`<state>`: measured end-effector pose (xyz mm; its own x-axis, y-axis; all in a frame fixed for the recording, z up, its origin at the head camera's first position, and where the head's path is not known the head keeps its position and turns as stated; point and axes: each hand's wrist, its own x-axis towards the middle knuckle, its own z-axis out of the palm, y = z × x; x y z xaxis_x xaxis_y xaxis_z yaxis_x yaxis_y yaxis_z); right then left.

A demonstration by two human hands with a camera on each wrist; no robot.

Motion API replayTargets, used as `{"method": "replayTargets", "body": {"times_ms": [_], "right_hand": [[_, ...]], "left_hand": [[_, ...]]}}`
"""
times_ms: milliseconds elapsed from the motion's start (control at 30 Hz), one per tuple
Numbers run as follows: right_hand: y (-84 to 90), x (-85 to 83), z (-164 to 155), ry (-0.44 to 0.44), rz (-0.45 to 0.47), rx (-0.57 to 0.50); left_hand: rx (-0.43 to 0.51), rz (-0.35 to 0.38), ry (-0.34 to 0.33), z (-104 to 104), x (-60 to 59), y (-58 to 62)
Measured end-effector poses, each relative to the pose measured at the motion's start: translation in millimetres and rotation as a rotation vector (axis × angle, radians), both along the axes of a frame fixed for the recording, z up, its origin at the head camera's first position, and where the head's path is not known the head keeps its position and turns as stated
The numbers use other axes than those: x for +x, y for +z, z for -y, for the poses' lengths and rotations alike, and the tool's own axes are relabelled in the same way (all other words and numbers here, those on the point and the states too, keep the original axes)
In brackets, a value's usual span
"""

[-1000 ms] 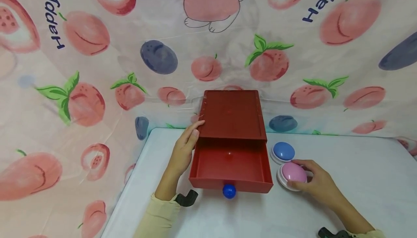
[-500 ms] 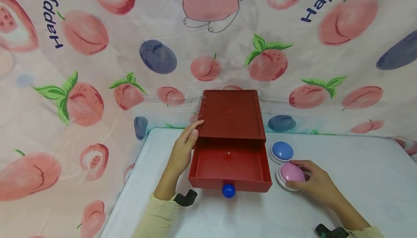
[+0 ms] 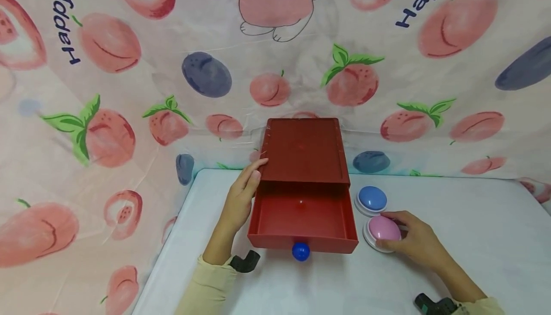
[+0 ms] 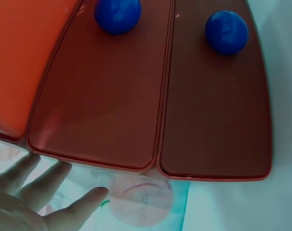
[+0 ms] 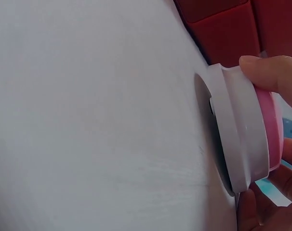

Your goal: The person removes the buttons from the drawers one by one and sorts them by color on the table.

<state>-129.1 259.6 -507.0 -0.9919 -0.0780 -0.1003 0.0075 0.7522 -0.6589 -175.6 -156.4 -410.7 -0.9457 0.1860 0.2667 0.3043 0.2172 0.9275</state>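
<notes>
While the left hand [image 3: 241,197] rests flat against the red drawer box [image 3: 303,152], the right hand's [image 3: 413,243] grip seemingly pinches the pink button [image 3: 382,229].

The head view looks forward and down over the counter [image 3: 473,229] toward its far edge, taking in the red drawer box [image 3: 304,152]. The left wrist view sits very close to that box's drawer fronts [image 4: 151,96]. The right wrist view skims the counter surface, close beside the pink button [image 5: 267,130], which the head view shares.
</notes>
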Motion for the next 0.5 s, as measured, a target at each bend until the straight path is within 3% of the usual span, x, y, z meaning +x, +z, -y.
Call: {"method": "replayTargets", "body": {"times_ms": [500], "right_hand": [[2.5, -3.1, -0.7, -0.026, 0.063, -0.011]], "left_hand": [[0.005, -0.001, 0.002, 0.8, -0.3, -1.1]]}}
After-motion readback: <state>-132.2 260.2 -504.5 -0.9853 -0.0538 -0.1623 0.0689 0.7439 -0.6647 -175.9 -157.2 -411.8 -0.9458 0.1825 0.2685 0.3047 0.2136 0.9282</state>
